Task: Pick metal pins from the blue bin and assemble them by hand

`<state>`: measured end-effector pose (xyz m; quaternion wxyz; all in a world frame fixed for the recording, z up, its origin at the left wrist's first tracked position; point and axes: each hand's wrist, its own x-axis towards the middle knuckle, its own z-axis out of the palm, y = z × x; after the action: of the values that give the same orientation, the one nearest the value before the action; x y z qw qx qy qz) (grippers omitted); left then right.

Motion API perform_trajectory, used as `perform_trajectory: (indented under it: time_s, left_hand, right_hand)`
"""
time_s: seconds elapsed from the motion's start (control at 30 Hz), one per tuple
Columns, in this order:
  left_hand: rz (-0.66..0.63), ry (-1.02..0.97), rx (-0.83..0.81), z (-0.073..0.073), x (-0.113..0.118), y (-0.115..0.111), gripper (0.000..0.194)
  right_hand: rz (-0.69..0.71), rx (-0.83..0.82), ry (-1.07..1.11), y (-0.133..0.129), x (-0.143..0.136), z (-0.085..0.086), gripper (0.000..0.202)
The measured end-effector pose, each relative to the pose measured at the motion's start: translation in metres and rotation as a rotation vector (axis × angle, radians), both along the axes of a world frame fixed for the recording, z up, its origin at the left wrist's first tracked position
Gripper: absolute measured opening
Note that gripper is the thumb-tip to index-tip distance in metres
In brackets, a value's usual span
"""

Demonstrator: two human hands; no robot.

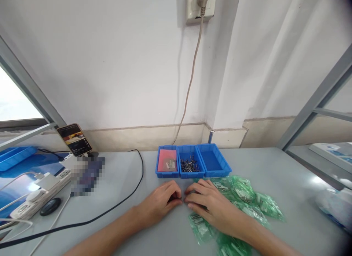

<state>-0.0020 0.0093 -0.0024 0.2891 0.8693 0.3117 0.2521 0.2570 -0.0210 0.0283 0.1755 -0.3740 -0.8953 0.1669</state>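
Note:
My left hand (162, 201) rests low over the grey table with its fingers curled and thumb pressed toward the index finger. Whatever is in that pinch is too small to make out. Close beside it, with a narrow gap, is my right hand (209, 201), its fingers bent and its tips drawn together toward the left one. I cannot make out what they hold. Green plastic bags (242, 190) of small metallic parts lie beside and under the right hand. Just beyond both hands stand a blue bin with a pink sheet (167, 155) and a blue bin of metal pins (189, 165).
A third blue bin (211, 158) adjoins the others. A black cable (110, 210) crosses the table at left, near a power strip (41, 197), a black mouse (50, 206) and a propped phone (73, 139). Metal frame posts rise on both sides.

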Motion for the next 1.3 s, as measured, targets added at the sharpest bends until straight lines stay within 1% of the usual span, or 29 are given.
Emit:
perform_trajectory:
  time_s: [0.13, 0.23, 0.43, 0.57, 0.7, 0.83, 1.0, 1.13, 1.3]
  left_hand:
    - [-0.024, -0.002, 0.059, -0.002, -0.002, 0.001, 0.008]
    - [-0.025, 0.015, 0.131, -0.001, -0.003, 0.0, 0.008]
    - [0.037, 0.139, 0.252, 0.005, -0.006, 0.001, 0.013]
    - [0.063, 0.183, 0.293, 0.006, -0.009, 0.003, 0.01]
    - [0.05, 0.197, 0.309, 0.006, -0.009, 0.004, 0.006]
    - [0.04, 0.184, 0.296, 0.008, -0.009, 0.004, 0.014]
    - [0.007, 0.19, 0.264, 0.008, -0.01, 0.005, 0.007]
    - [-0.027, 0.173, 0.247, 0.008, -0.01, 0.007, 0.007]
    - [-0.026, 0.16, 0.235, 0.008, -0.01, 0.007, 0.007]
  right_hand:
    - [0.001, -0.002, -0.002, 0.0, -0.001, 0.0, 0.019]
    - [0.004, -0.009, 0.003, -0.001, -0.001, 0.003, 0.018]
    - [0.008, 0.007, 0.007, -0.003, -0.002, 0.002, 0.02]
    - [0.004, -0.001, 0.007, -0.002, -0.002, 0.0, 0.021]
    - [0.009, 0.005, -0.001, -0.001, -0.003, 0.0, 0.021]
    - [0.011, 0.007, -0.025, -0.002, -0.003, 0.001, 0.021]
    - [0.02, 0.005, -0.038, -0.004, -0.003, 0.001, 0.025]
    - [0.032, -0.001, -0.031, -0.004, -0.002, -0.001, 0.027]
    - [0.028, -0.003, -0.012, -0.004, -0.003, -0.001, 0.029]
